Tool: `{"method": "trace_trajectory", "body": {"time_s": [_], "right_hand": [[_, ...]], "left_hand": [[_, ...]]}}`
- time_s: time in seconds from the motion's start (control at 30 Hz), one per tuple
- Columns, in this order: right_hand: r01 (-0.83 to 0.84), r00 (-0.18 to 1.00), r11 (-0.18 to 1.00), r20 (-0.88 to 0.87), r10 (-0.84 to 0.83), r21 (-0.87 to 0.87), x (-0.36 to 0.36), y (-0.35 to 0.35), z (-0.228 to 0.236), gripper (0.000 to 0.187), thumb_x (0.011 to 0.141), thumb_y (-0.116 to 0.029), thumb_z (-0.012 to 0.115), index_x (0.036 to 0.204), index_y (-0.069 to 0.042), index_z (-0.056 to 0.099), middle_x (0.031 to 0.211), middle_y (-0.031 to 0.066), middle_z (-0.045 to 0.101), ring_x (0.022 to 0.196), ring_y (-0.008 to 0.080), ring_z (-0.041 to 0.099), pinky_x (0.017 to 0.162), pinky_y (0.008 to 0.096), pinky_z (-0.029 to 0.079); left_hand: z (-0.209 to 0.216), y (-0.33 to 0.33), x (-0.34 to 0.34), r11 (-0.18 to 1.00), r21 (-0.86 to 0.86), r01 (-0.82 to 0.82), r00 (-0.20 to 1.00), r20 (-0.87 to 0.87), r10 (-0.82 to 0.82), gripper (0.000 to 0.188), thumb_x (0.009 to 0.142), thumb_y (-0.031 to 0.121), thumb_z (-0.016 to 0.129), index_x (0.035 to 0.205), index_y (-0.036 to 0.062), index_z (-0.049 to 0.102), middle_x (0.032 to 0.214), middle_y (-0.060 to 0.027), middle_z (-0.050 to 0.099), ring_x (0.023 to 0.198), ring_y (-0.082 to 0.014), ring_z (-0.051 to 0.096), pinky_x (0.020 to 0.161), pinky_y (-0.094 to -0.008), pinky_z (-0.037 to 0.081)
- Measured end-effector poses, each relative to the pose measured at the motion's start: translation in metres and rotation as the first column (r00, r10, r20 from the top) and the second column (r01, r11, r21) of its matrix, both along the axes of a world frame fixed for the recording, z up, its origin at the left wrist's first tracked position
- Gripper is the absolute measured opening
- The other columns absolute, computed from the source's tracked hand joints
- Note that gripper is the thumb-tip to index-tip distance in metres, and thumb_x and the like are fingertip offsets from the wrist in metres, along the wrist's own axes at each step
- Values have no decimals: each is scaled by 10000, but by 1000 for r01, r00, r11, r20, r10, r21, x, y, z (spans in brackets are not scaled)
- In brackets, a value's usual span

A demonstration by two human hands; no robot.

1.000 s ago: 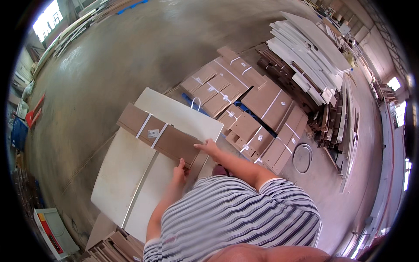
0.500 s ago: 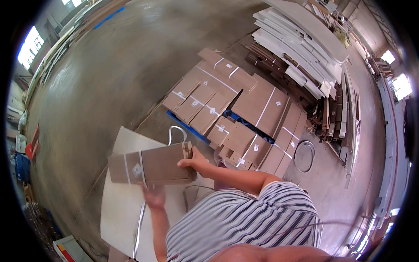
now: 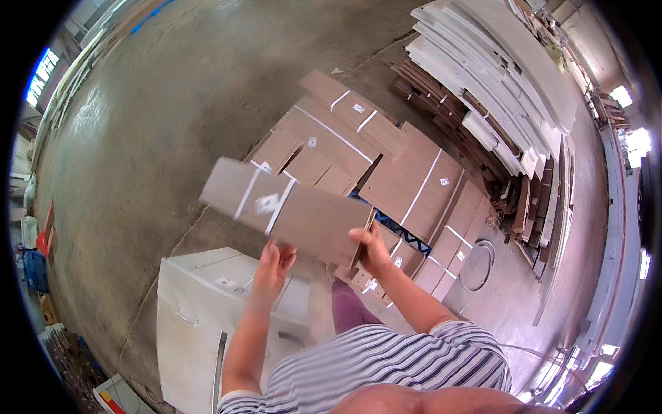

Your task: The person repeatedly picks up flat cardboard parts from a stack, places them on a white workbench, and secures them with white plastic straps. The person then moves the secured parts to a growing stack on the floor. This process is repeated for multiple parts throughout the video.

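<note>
A bundle of flat brown boards (image 3: 303,217), bound with two white straps and bearing a white label, is held up in front of me. My right hand (image 3: 372,250) grips its right end, thumb on top. Under the near long edge, my left hand (image 3: 274,265) supports it with its fingers partly curled beneath. Below and beyond the bundle, several strapped stacks of brown boards (image 3: 414,165) lie side by side on a blue pallet (image 3: 393,226). The held bundle hides part of the nearer stacks.
At lower left stands a white machine (image 3: 186,331) with a flat top. Tall piles of white boards (image 3: 483,76) and dark brown boards (image 3: 448,110) rise at far right. A coil of strapping (image 3: 478,265) lies on the floor right of the pallet.
The bundle has been lifted off the white machine's top and carried right and away from me, toward the pallet stacks. Both hands have moved with it, and its left end now points farther away.
</note>
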State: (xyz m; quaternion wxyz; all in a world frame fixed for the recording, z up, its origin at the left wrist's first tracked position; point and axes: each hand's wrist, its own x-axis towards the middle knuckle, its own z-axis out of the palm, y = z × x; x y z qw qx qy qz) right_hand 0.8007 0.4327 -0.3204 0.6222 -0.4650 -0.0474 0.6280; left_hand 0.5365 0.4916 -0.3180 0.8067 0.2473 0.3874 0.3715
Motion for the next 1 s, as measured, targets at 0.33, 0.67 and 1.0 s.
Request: {"method": "trace_trajectory", "body": {"time_s": [0.33, 0.67, 1.0], "right_hand": [[503, 758, 860, 523, -389, -88, 147, 227, -177, 676, 662, -172, 784, 1158, -15, 353, 1067, 111, 491, 919, 194, 529, 754, 339, 478], [510, 845, 849, 266, -465, -136, 208, 257, -300, 348, 666, -125, 768, 958, -70, 587, 862, 24, 563, 772, 171, 577, 615, 334, 493], [253, 897, 911, 432, -95, -325, 268, 300, -375, 527, 714, -273, 788, 1099, 4, 558, 960, 91, 616, 873, 221, 596, 740, 356, 513]], "left_hand": [[-23, -80, -82, 664, 88, 743, -103, -964, 243, 592, 802, 190, 670, 1317, 20, 433, 1290, -196, 464, 1237, -405, 394, 1084, -542, 232], [-84, -127, -108, 677, -105, 728, -246, -963, 115, 685, 710, 339, 692, 1331, 175, 452, 1472, -133, 267, 1389, -446, 81, 1086, -639, 82], [-87, -123, -110, 643, -126, 756, -259, -959, 117, 631, 731, 314, 668, 1306, 157, 459, 1481, -141, 249, 1383, -454, 68, 1076, -650, 98]]}}
